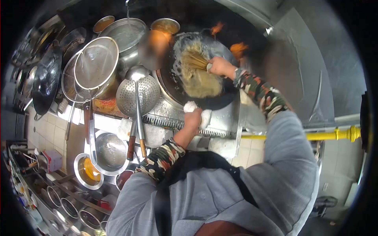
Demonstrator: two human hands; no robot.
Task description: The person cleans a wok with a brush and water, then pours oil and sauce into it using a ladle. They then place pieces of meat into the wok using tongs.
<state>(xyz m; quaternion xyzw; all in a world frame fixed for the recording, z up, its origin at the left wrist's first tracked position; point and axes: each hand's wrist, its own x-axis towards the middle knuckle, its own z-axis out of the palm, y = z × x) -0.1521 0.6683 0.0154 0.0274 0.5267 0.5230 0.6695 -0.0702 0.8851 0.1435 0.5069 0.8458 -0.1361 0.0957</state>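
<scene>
A large dark wok (pixel 225 100) sits on the stove with murky, foamy brownish water (pixel 202 87) in it. My right hand (pixel 222 67) is closed around a bamboo wok brush (pixel 193 59), whose splayed bristles are down in the water. Closed on a bunched white cloth (pixel 205 118), my left hand (pixel 192 120) is at the wok's near rim. Part of the cloth also sticks out above that hand, and the grip on the rim itself is hidden.
Flames (pixel 238 49) rise beyond the wok's far edge. To the left are a perforated skimmer (pixel 138 98), a ladle (pixel 137 72), mesh strainers (pixel 96 63) and a large pot (pixel 132 29). Metal bowls (pixel 111 151) stand nearer me. A yellow pipe (pixel 327 136) runs along the right.
</scene>
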